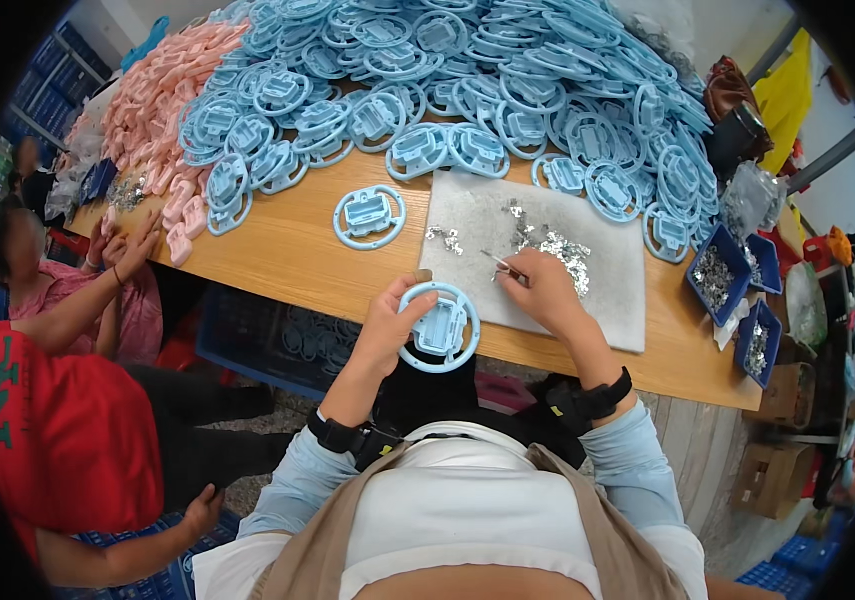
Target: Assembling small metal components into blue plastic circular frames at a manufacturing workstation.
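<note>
My left hand [384, 322] grips a light blue ring-shaped plastic part [442, 328] by its left side, just off the table's front edge. A recessed box-like middle shows inside its ring. In my right hand [546, 292] is a pair of thin metal tweezers [505, 264], pinched between the fingers, with the tips pointing up and left over a pale grey mat [608, 310]. Small shiny metal pieces [570, 258] lie heaped beside that hand, and a smaller cluster [445, 239] sits further left. Whether the tweezers hold a piece is too small to tell.
One blue part [370, 217] lies alone left of the mat. A large pile of blue parts [378, 110] covers the back; pink parts [168, 90] are heaped at far left. Blue bins [716, 275] of metal bits stand right. A person in red [78, 430] is at left, another behind.
</note>
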Available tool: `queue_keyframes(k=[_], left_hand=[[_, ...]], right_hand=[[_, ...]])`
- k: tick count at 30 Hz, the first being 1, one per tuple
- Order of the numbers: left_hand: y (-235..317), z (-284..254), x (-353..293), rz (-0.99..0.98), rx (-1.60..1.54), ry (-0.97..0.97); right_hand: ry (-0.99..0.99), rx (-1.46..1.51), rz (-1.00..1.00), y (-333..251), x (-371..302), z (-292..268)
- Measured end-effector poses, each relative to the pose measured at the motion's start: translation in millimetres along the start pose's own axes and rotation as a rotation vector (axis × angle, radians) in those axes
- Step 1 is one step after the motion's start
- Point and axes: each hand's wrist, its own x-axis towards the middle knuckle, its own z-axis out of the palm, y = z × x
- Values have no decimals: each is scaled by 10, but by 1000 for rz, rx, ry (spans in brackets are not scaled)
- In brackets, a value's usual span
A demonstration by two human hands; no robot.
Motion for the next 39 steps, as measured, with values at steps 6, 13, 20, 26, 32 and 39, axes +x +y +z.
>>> queue_keyframes(k=[6, 13, 20, 26, 32, 39], left_hand=[[-19, 42, 12, 0, 274, -53], [-10, 189, 47, 290, 298, -155], [127, 206, -134, 517, 601, -106], [158, 212, -62, 550, 617, -41], [113, 123, 150, 273, 70, 42], [150, 183, 126, 255, 125, -21]], right_hand=[[69, 22, -124, -201, 0, 25], [196, 155, -257, -668, -71, 75], [48, 361, -19, -715, -124, 38], [35, 337, 92, -650, -69, -32], [108, 370, 10, -622, -11, -77], [104, 361, -28, -647, -7, 17]])
